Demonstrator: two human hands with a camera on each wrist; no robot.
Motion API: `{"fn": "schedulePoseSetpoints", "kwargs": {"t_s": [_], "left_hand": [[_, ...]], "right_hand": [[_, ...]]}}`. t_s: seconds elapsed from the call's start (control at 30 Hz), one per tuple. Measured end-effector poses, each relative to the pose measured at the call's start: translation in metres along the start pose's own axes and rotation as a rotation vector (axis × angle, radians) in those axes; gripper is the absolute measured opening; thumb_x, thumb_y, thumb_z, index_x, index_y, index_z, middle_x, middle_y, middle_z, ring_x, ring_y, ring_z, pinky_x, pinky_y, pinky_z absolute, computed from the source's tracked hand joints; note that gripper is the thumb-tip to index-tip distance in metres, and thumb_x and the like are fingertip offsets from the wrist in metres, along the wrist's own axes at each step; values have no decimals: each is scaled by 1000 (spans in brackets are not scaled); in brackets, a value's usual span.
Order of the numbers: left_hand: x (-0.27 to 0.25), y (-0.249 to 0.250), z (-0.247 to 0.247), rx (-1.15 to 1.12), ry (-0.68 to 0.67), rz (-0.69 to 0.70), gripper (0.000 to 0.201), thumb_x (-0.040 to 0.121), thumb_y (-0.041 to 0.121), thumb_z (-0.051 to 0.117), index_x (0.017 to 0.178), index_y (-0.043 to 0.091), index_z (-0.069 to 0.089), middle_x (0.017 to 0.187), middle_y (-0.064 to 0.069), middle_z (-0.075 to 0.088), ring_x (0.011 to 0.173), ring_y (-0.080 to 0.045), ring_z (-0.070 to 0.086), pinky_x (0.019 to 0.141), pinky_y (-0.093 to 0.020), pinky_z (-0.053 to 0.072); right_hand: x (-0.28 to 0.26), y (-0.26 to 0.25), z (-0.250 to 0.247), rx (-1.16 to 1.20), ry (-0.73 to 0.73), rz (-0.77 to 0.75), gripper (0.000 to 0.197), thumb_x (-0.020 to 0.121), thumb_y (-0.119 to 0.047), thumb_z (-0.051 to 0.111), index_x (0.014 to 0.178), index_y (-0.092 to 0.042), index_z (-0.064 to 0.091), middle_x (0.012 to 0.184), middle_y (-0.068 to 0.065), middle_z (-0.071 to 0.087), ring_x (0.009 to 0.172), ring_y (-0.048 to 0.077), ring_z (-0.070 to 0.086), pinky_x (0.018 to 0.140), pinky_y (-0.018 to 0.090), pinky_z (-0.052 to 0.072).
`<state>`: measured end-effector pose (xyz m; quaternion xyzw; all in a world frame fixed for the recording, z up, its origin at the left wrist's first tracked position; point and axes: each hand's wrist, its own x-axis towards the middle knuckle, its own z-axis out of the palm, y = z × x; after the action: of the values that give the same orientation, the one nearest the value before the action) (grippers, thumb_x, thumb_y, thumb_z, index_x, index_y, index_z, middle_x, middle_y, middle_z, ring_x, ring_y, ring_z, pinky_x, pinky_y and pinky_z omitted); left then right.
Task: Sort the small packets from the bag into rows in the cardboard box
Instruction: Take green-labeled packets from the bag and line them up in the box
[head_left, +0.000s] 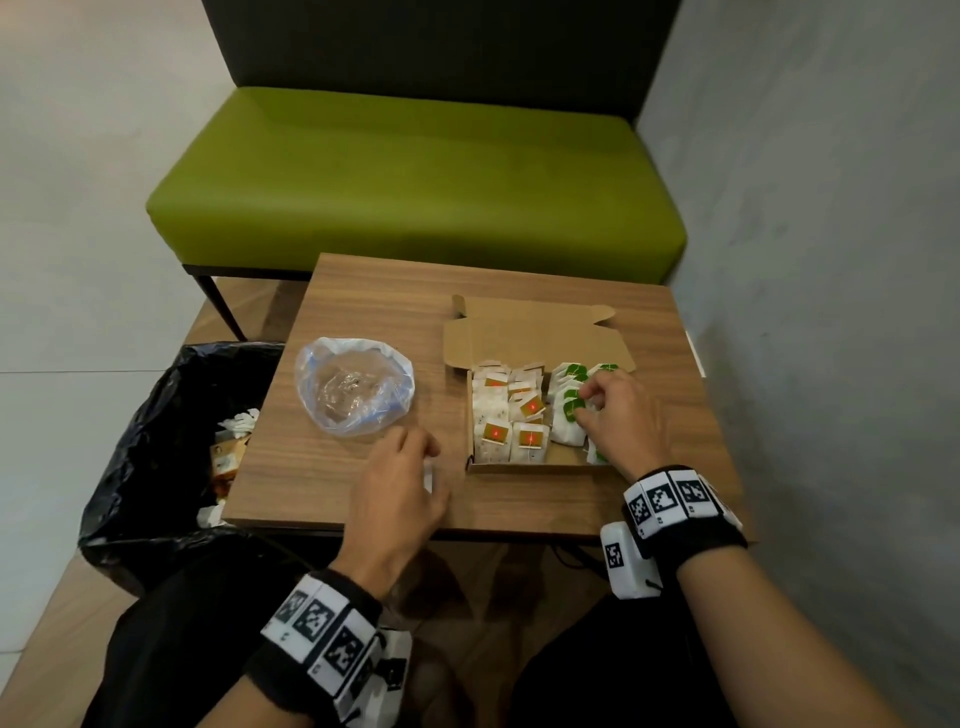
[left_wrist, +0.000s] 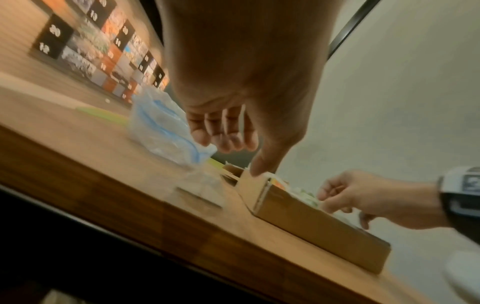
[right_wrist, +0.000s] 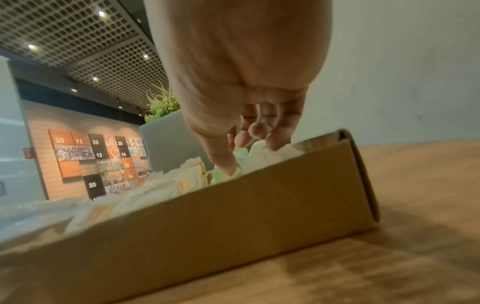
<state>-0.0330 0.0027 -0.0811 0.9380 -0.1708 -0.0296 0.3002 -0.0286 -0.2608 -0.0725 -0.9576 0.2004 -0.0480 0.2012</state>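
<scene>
Wooden table (head_left: 363, 483): black bin (head_left: 156, 447) leftward, green bench (head_left: 415, 176) behind, both hands' grip unclear.

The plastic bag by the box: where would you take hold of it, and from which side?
Probably pinch the plastic bag's crumpled open rim on its near edge, coming from above with the left hand, which hovers just in front. The film lies slack and low on the table, so only the raised rim offers purchase.

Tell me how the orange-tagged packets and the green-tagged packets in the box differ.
The orange-tagged packets fill the left part of the cardboard box; the green-tagged packets sit in the right part. Orange tags are square with a red mark; green tags look leaf-like. No hand touches the orange ones, while the right hand has its fingers among the green ones. Both kinds are small white pouches laid in overlapping rows.
</scene>
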Motion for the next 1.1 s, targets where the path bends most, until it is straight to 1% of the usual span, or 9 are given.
{"fn": "schedulePoseSetpoints", "kwargs": {"t_s": [0.13,0.33,0.4,0.5,0.57,0.7,0.77,0.9,1.1], "left_hand": [[-2,-29,-3,202,-125,-52,39,80,34,75,114,24,58,118,7,49,109,-11,50,86,-25,47],[-1,-43,-7,230,-124,22,15,91,35,62,100,25,70,106,9,64,103,-15,58,84,-32,46],[-2,-40,-12,232,-96,68,12,93,36,59,96,28,68,100,11,66,100,-13,58,83,-32,44],[-2,-29,-27,118,-92,144,9,94,37,60,91,30,65,89,16,67,88,-2,59,79,-28,46],[-3,-18,-38,-42,-158,182,8,93,36,62,90,30,66,82,16,67,79,1,62,73,-25,51],[0,-2,-54,-301,-231,221,4,91,29,66,90,29,70,79,15,69,81,-1,64,71,-13,45],[3,2,-56,-380,-206,197,4,91,26,68,94,27,70,81,14,70,82,-1,64,71,-13,43],[5,11,-48,-588,-216,83,13,90,18,70,100,24,70,83,8,75,77,-7,68,73,-24,51],[3,24,-30,-615,-197,77,9,91,17,69,88,24,73,80,2,74,71,-10,66,67,-27,52]], "right_hand": [[-16,-4,-11,58,99,-8,18,84,-24,73,100,-25,65,94,-8,58,82,11,55,58,26,39],[-56,-26,-20,206,191,-81,12,86,-23,73,96,-24,66,85,-11,56,71,2,48,58,19,32],[-72,-42,-18,225,134,-183,13,87,-24,73,98,-26,67,89,-14,57,77,1,49,66,18,38],[-89,-66,-10,173,-86,-361,27,88,-37,69,114,-32,64,112,-18,57,106,0,48,89,21,41],[-93,-79,-7,176,-191,-416,32,88,-42,68,118,-35,63,115,-18,58,110,0,48,91,23,42],[-90,-84,-4,296,-275,-364,13,88,-39,68,96,-29,70,82,-11,64,79,6,57,73,36,52],[-89,-80,-2,507,-284,-284,7,88,-32,70,88,-25,72,75,-5,67,72,9,61,68,40,55],[-90,-71,-5,909,-330,-47,4,88,-11,73,92,-13,74,79,5,74,69,14,68,57,33,58],[-85,-54,-3,908,-202,-38,17,84,-13,78,95,-25,73,89,0,74,77,14,68,58,26,55]]}}
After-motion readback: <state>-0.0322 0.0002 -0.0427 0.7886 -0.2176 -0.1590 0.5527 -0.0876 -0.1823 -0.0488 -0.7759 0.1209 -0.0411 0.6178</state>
